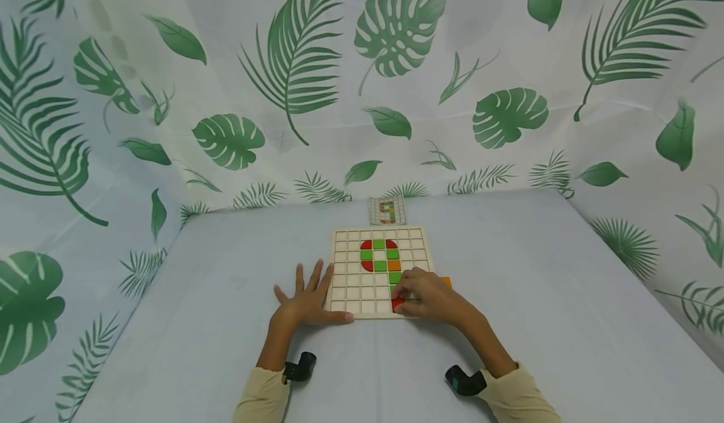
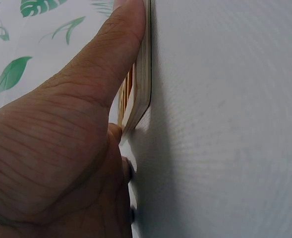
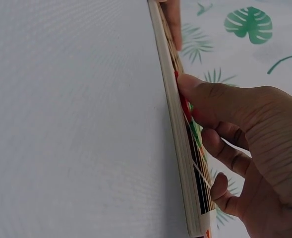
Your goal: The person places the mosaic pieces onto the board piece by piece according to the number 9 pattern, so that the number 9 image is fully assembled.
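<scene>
A light wooden grid board point(image 1: 353, 292) lies flat on the table. Red, green and orange tiles point(image 1: 379, 244) sit in its squares, forming a ring with a tail running down its right side. My right hand point(image 1: 430, 296) pinches a red tile point(image 1: 398, 305) at the tail's bottom, in the board's front row. In the right wrist view, thumb and forefinger meet at that red tile point(image 3: 185, 105), low against the board. With fingers spread, my left hand point(image 1: 305, 303) rests at the board's left side, its thumb lying along the front left corner.
Behind the board stands a small pattern card point(image 1: 376, 208) with a similar coloured figure. An orange piece point(image 1: 446, 281) shows beside the board's right edge, partly hidden by the right hand. Leaf-printed cloth point(image 1: 322, 127) hangs around the pale table point(image 1: 226, 272). Each wrist wears a black device.
</scene>
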`<state>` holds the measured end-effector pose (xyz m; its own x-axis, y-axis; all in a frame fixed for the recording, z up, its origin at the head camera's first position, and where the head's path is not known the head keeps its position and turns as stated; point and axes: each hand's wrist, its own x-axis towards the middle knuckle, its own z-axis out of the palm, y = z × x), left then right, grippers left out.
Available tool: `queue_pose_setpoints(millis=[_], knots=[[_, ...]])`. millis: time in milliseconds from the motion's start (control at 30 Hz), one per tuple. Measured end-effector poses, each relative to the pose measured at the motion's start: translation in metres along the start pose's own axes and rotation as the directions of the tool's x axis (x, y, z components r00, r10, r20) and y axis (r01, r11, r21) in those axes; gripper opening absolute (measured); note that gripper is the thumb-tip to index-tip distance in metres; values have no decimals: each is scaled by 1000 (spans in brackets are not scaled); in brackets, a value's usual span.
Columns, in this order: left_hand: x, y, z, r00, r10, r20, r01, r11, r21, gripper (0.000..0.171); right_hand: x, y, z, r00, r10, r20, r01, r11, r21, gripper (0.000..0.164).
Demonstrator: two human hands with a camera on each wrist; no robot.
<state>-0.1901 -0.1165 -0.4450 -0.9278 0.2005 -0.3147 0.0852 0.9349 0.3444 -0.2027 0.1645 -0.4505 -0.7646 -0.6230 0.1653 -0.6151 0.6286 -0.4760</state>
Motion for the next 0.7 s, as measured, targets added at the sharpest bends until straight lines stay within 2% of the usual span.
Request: queue_pose_setpoints(millis=[700], knots=[[2,0,1,1000,-4,4,4,1000,1,114,0,1,0,1000,3,16,-2,1000,-8,12]])
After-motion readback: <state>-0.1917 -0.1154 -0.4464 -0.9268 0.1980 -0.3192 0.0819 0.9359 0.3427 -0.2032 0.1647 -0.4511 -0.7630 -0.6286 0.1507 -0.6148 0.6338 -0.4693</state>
